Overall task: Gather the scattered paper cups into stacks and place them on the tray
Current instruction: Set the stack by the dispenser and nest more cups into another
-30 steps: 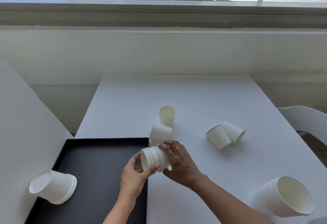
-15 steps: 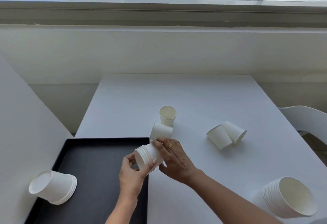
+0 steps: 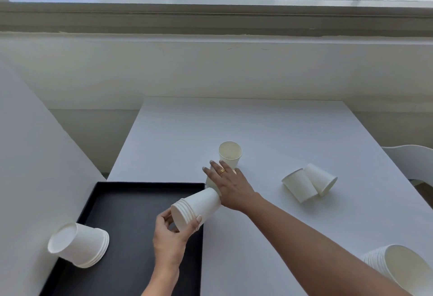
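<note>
**Right hand over the tipped cup at the tray's far right corner**

The move to come turns on a tipped paper cup point(image 3: 208, 182) lying on the table point(image 3: 269, 127) just beyond the far right corner of the black tray point(image 3: 131, 206). It sits directly under the right hand point(image 3: 230, 187), whose grip is wide. The fingers are stretched and spread across the cup, and contact cannot be made out. Most of the cup is hidden, so its long axis is unclear.

The left hand point(image 3: 171, 237) is farther from that cup. Its grip is closed round the rim end of a short cup stack point(image 3: 199, 206), held above the tray's right edge. The stack's long axis slants from the rims on the near left to the base on the far right, and the base points at the tipped cup.

An upright cup point(image 3: 230, 156) stands just beyond the tipped one. Two tipped cups point(image 3: 298, 185) touch each other well right of the tray. A tall stack point(image 3: 403, 270) lies farther right and nearer the person, and another stack point(image 3: 79, 246) lies across the tray's left rim.

The table is smooth, white and matte, below a pale wall and a wide window.
</note>
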{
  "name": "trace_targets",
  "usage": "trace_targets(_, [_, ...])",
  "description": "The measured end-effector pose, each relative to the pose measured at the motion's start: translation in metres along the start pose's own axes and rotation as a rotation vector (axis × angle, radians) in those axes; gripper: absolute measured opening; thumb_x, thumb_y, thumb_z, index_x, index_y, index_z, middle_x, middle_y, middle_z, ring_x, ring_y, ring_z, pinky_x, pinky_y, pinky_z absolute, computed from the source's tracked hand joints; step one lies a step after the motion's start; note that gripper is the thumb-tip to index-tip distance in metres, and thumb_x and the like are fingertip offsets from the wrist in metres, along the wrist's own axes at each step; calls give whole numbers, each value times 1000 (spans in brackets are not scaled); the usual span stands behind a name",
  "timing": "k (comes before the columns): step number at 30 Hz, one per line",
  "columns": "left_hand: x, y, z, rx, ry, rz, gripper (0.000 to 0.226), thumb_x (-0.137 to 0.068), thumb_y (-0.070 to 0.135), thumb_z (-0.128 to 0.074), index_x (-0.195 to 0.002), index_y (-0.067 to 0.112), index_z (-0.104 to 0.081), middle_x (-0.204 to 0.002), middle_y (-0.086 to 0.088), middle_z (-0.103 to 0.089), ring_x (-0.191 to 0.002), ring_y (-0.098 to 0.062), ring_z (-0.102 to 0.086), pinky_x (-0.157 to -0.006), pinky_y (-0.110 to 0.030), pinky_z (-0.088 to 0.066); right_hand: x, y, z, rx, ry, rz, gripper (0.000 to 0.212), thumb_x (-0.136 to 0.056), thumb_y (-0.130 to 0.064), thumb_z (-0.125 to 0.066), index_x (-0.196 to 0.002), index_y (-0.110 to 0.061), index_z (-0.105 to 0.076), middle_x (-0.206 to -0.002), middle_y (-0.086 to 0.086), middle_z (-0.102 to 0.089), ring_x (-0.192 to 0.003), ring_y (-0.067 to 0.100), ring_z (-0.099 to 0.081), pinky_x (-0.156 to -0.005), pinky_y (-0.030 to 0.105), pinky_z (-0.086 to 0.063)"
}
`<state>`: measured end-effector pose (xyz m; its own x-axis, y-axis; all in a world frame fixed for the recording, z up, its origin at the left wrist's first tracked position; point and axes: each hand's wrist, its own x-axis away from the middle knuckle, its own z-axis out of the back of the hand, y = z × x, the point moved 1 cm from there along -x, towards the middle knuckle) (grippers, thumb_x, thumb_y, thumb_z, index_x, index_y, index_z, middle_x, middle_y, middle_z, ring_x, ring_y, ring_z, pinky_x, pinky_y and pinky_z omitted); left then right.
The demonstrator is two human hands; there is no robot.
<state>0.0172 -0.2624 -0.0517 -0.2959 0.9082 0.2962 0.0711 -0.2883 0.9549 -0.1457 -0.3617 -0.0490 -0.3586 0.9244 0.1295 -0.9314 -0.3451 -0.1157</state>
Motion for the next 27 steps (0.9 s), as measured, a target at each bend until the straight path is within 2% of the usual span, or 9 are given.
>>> trace_targets(5, [-3,-4,5,2,-6,-8,62,-62,9,-84,-112,19,-48,-109,0,-60,-92,-5,-58,-81,-32,-46,3,-1,0,-3,-26,-26,70,-88,-6,-47,-147,-22,-14,-158,6,-3,-145,26,-8,-110,46,-24])
trace_targets(10, [-4,-6,9,-21,10,-16,72,-52,21,-89,-111,21,-48,-111,-2,-60,-100,-18,-58,-83,-32,-45,13,0,1,23,38,-38,61,-82,1,-46,-138,-16,-29,-152,8,-19,-137,27,-22,-103,45,-27])
trace_targets(13, [-4,-7,10,-29,11,-23,68,-56,17,-88,-111,21,-48,-112,-3,-60,-99,-18,-58,-81,-31,-45,21,5,0,42,-21,-55,58,-85,-6,-46,-139,-16,-27,-147,4,-30,-132,25,-30,-100,44,-27])
trace_targets(16, [-3,-7,10,-26,4,-23,70,-55,20,-88,-111,21,-48,-112,-2,-60,-97,-15,-58,-80,-31,-45,32,10,-4,33,-123,-75,67,-85,-10,-50,-144,-18,-19,-145,4,-33,-130,26,-34,-103,48,-25])
trace_targets(20, [0,-7,8,-27,-7,-22,73,-48,28,-86,-111,22,-48,-109,-1,-60,-98,-16,-59,-82,-32,-46,46,10,-8,-21,-117,-83,78,-82,-11,-56,-146,-19,-12,-143,5,-36,-130,26,-33,-105,46,-23])
trace_targets(23, [1,-6,6,-32,-19,-33,67,-58,15,-88,-112,20,-48,-112,-4,-60,-96,-15,-58,-82,-32,-46,54,5,-10,-56,-112,-86,78,-81,-12,-58,-145,-19,-15,-141,5,-38,-130,26,-32,-106,48,-22])
trace_targets(27, [4,-2,4,-43,-46,-44,61,-63,11,-83,-112,17,-48,-111,-1,-58,-90,-4,-56,-78,-28,-44,61,-2,-9,-129,-53,-81,74,-81,-16,-60,-143,-20,-19,-142,2,-36,-132,23,-28,-107,50,-20])
